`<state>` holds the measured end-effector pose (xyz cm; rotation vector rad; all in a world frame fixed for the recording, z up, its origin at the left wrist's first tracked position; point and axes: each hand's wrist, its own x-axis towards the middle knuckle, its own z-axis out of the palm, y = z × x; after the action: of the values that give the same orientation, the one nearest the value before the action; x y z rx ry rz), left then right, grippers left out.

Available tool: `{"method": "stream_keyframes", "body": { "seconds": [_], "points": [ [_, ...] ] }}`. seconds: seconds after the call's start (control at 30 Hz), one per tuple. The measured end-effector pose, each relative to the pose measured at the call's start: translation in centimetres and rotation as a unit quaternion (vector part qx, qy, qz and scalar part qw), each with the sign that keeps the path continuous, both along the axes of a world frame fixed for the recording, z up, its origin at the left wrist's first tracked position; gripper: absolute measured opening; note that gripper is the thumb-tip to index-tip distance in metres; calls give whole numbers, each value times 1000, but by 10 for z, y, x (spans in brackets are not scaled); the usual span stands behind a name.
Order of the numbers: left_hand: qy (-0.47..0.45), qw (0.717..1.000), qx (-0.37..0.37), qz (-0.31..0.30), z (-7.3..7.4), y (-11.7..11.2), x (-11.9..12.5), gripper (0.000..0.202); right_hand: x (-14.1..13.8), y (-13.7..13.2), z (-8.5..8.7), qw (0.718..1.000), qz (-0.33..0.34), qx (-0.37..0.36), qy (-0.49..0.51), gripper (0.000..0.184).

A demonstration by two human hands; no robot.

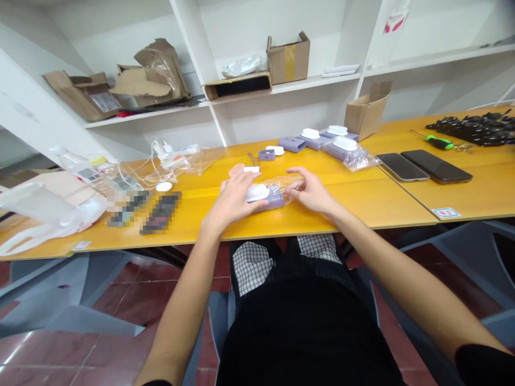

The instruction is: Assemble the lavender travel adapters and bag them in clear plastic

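Observation:
A light-purple case with a white oval piece point(276, 200) lies on the yellow table in front of me, partly inside a transparent plastic bag point(286, 186). My left hand point(233, 201) grips its left side, the thumb along the near edge and the fingers over the far side. At the bag's right end, the curled fingers of my right hand point(311, 192) pinch the plastic. Just beyond lie a small purple piece point(266, 155), a white oval piece point(275, 150) and a thin dark loop point(254, 159). A small white-topped item beside my left fingers is mostly hidden.
Further back are purple cases point(292, 144), one bagged point(341, 150). Two dark phones point(436, 165), a screwdriver point(440, 142) and a black heap point(475, 127) lie right. Cables, a plastic bottle point(72, 161) and a white bag point(52, 212) sit left. Shelves hold cardboard boxes point(288, 60).

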<state>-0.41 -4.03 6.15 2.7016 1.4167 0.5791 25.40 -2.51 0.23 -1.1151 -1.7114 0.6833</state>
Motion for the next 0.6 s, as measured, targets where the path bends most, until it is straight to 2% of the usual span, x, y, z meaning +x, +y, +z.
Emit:
{"method": "stream_keyframes", "body": {
  "seconds": [0.1, 0.17, 0.23, 0.33, 0.4, 0.47, 0.6],
  "points": [
    [3, 997, -76, 0, 5, 7, -18, 72, 24, 4, 9, 996, -69, 10, -51, 49],
    [18, 990, -142, 5, 5, 11, -25, 70, 41, 8, 12, 991, -100, 17, -90, 39],
    [23, 983, -178, 23, 3, 12, -27, 72, 56, 11, 14, 981, -128, 18, -145, 29],
    [-2, 976, -217, 24, 2, 10, -23, 72, 70, 14, 14, 959, -179, -4, -220, 33],
    [-46, 970, -240, 0, 0, 9, -17, 64, 70, 13, 16, 955, -163, -50, -243, 42],
    [-111, 966, -235, -8, -4, 9, -10, 56, 62, 8, 19, 962, -104, -110, -229, 51],
    [-206, 959, -193, 32, -18, 17, 1, 49, 35, -4, 25, 975, -4, -165, -150, 67]
  ]
}}
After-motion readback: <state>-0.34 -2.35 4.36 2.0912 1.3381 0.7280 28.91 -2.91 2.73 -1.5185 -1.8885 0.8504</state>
